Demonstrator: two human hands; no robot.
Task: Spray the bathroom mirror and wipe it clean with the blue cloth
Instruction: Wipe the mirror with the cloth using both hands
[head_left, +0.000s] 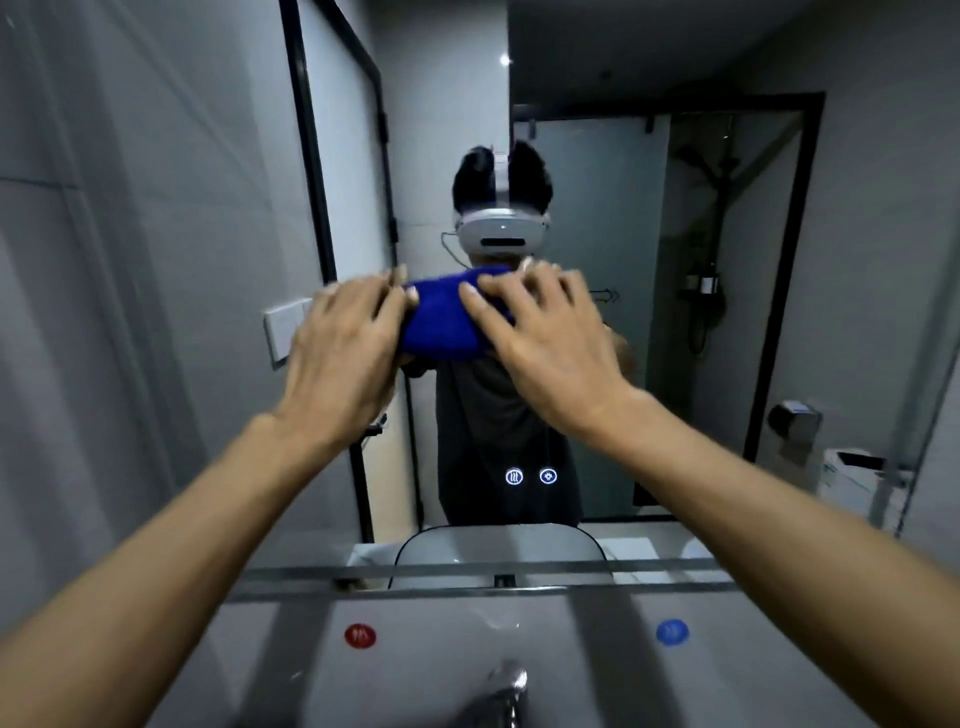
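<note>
a view from a head-worn camera, looking forward and down at a bathroom mirror (675, 260) above a white sink (467, 654). at far left is a grey tiled wall (104, 260). a white switch plate (283, 332) is fixed to it, just left of the mirror's edge. next comes a black-framed frosted glass door (337, 130), seen at the mirror's left side.

the left hand (343, 353), on a bare forearm reaching up from the lower left corner, has its fingers spread and curled, pressing on the left end of the blue cloth (447, 319). the cloth is bunched into a thick roll and is held against the mirror glass at about chest height, near the middle of the view. the right hand (545, 343), on a bare forearm coming from the lower right, grips the cloth's right end the same way, fingers spread over the top.

behind the cloth, the mirror reflects the person in a dark shirt wearing a white headset (501, 231). two small lit round icons (531, 476) glow low on the glass. to the right, the reflection shows a shower fitting (706, 208) behind a dark frame.

on the sink, left to right: a red dot (360, 635), a chrome tap (506, 686) at the bottom centre, and a blue dot (672, 632).
</note>
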